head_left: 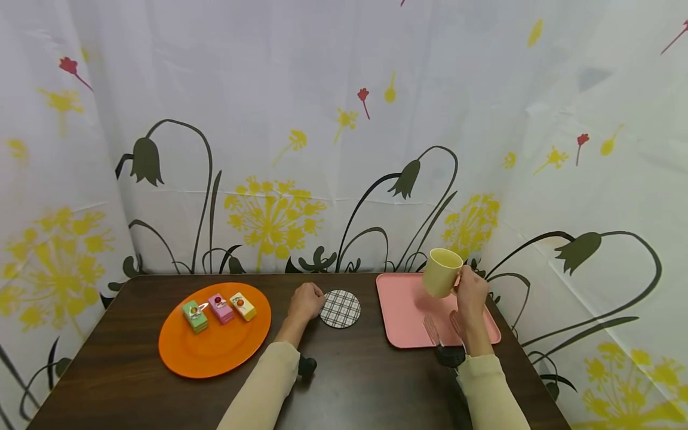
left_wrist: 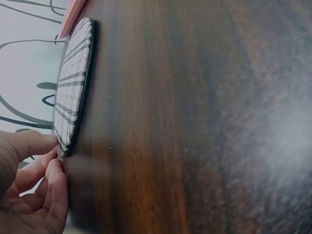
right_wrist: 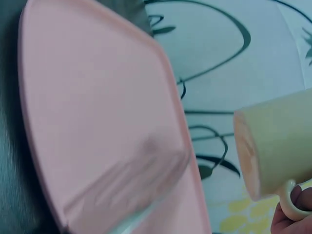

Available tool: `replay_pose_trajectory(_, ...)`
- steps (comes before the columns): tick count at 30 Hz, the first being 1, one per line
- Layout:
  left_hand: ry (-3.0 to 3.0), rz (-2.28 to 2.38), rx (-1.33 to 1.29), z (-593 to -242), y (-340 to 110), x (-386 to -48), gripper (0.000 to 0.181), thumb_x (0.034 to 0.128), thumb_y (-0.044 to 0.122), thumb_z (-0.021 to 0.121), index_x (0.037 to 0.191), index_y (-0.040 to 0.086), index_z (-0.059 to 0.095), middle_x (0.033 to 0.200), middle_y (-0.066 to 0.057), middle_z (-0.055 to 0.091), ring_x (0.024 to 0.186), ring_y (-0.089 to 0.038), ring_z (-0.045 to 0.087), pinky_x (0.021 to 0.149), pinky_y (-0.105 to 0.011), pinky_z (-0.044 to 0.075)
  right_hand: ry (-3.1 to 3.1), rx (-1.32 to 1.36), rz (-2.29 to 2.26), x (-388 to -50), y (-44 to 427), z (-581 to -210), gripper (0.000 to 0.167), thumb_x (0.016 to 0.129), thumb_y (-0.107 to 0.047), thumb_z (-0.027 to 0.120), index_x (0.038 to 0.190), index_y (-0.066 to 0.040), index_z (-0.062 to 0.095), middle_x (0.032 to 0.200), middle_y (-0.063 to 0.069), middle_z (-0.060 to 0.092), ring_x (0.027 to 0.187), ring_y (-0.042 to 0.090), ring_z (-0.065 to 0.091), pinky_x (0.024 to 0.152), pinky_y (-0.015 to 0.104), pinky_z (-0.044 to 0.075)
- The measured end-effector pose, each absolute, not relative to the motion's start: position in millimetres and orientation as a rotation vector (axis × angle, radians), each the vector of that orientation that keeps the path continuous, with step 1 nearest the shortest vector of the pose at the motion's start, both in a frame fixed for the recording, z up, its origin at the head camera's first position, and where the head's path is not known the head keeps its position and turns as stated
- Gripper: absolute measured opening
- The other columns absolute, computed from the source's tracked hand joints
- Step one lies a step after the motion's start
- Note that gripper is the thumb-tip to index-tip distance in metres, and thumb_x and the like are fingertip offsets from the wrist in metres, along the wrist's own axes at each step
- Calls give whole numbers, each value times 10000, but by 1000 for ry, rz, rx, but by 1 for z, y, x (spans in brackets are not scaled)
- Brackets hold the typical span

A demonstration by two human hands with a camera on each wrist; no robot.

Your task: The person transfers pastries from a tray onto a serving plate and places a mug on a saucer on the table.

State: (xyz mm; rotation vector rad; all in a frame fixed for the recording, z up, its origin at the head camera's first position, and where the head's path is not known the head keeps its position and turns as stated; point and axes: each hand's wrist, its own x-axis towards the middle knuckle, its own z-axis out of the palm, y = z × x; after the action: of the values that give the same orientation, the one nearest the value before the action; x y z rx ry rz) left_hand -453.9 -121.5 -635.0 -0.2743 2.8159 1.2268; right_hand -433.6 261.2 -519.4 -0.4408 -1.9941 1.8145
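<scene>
My left hand [head_left: 306,300] pinches the near edge of a round checked coaster [head_left: 340,309]. In the left wrist view the thumb and fingertips meet at the rim of the coaster [left_wrist: 74,87], which lies flat on or very close to the table. My right hand [head_left: 472,291] grips a pale yellow mug [head_left: 441,273] by its handle. The mug is upright and raised over the back of a pink tray [head_left: 400,316]. Two forks [head_left: 431,330] show their tines over the tray's front; the wrist camera hides their handles. One blurred fork [right_wrist: 141,180] crosses the right wrist view.
An orange oval plate [head_left: 185,352] at the left bears green, pink and yellow cake-like blocks [head_left: 220,308], with a small utensil by the green one. The dark wooden table [head_left: 365,382] ends at a patterned curtain [head_left: 344,149] behind and to the right.
</scene>
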Motion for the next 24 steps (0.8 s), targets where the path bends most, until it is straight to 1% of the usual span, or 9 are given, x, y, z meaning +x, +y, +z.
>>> replay_pose_trajectory(7,2815,1227,-284,-648,-123,-459,100,950,191,706,866,147,736,969,-53,708,855,-260,640,736,-419,540,-1929,-377,1916,-433,237,-516,478,1026,-273,585,578,-198,439,652,24,501,705,254,492,717,386,484)
replay_pose_trajectory(13,2822,1215,-285,-657,-121,-468,138,946,182,678,821,172,734,986,-55,729,840,-264,661,701,-403,541,-1891,-317,1941,-433,219,-510,486,995,-204,587,543,-181,409,591,5,486,660,267,486,700,410,534)
replay_pose_trajectory(15,2841,1196,-296,-658,-120,-470,178,948,174,659,780,188,719,951,-41,725,815,-254,659,682,-397,532,-1884,-305,1963,-433,212,-508,478,988,-179,585,543,-177,411,585,4,494,652,259,491,690,392,541)
replay_pose_trajectory(21,2879,1172,-295,-655,-119,-467,327,961,140,613,640,193,643,779,-22,679,707,-243,623,608,-383,475,-1894,-313,2011,-433,192,-508,442,994,-180,573,567,-150,462,601,-4,508,645,211,509,660,317,530)
replay_pose_trajectory(24,2897,1198,-300,-654,-118,-466,329,964,138,614,640,195,634,763,-20,671,699,-246,617,610,-385,473,-1871,-295,2048,-432,183,-511,404,994,-180,572,603,-114,496,613,12,508,653,211,501,651,305,522)
